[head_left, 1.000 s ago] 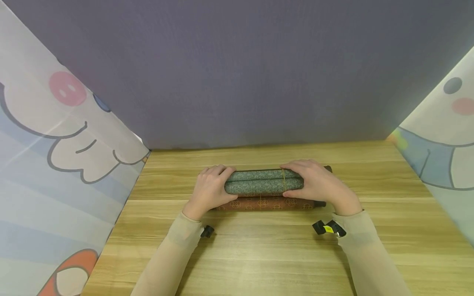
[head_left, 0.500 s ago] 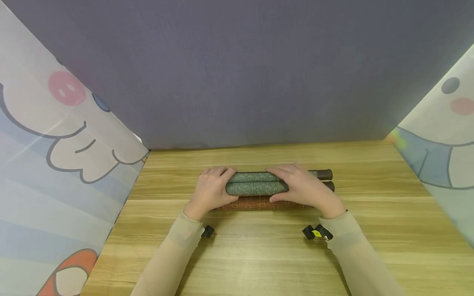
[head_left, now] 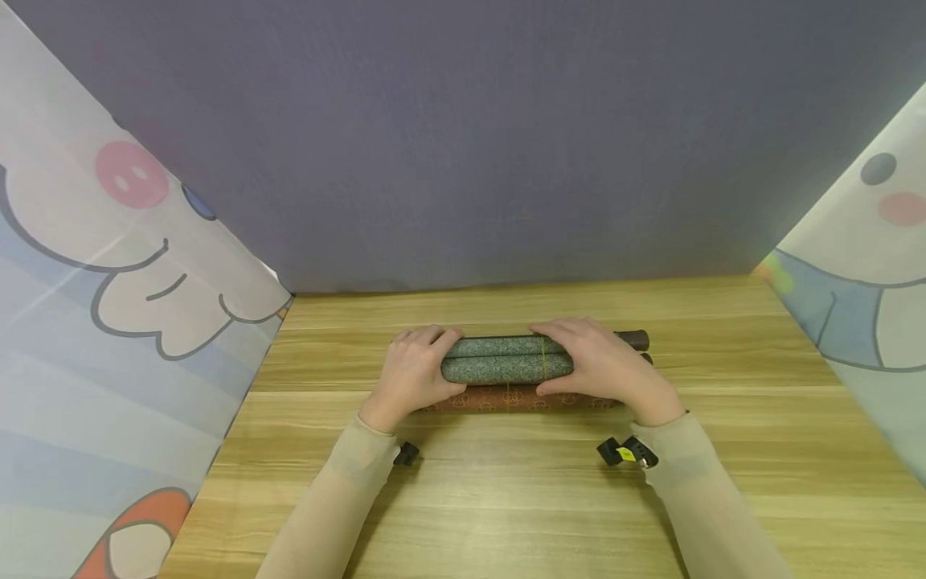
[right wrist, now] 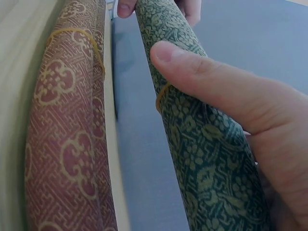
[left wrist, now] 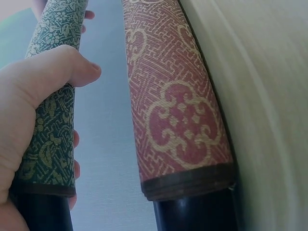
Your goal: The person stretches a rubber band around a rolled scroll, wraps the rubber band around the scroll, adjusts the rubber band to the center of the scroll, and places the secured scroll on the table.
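Note:
A green brocade scroll (head_left: 499, 370), rolled as two parallel rolls, lies across both hands in the head view. My left hand (head_left: 414, 366) grips its left end, thumb on the near side, fingers beyond; the dark rod end shows in the left wrist view. My right hand (head_left: 602, 363) holds it right of the middle, thumb and fingers on opposite sides. A thin yellow rubber band (head_left: 545, 358) circles the green scroll beside the right fingertips, and my thumb (right wrist: 192, 67) lies right by it. Just nearer stands a red patterned scroll (head_left: 506, 397), with a gap between the two scrolls in both wrist views.
The wooden table (head_left: 477, 490) extends around the scrolls. Behind it rises a grey wall panel (head_left: 506, 161). Cartoon-printed sheets flank both sides. Another yellow band (right wrist: 79, 32) goes round the red scroll.
My right hand has slid left along the green scroll, then slightly back right, and its rubber band now sits further left. Dark rod ends show at the right. My left hand stays in place.

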Available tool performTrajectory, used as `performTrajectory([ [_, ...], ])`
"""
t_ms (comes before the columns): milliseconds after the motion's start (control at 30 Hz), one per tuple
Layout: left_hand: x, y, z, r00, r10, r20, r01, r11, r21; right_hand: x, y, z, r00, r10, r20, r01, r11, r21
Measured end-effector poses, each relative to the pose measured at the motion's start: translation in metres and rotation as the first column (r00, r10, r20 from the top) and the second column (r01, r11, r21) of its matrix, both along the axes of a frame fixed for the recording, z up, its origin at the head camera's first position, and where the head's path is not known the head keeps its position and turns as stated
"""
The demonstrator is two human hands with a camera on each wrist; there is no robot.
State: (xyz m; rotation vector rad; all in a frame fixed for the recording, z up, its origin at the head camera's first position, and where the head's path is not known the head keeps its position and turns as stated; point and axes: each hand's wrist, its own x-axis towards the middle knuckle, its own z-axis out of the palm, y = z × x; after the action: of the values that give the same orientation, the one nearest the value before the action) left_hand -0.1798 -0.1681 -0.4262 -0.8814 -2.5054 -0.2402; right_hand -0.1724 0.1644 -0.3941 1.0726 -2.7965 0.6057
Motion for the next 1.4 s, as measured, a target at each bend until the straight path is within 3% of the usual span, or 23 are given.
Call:
performTrajectory([
  [1400, 0.0, 0.0, 0.001, 1.0, 0.009, -0.027, -0.009, 1.0, 0.003, -0.005, 0.014, 0.003, 0.999, -0.016, -0.031, 0.016, 1.0, -0.002],
])
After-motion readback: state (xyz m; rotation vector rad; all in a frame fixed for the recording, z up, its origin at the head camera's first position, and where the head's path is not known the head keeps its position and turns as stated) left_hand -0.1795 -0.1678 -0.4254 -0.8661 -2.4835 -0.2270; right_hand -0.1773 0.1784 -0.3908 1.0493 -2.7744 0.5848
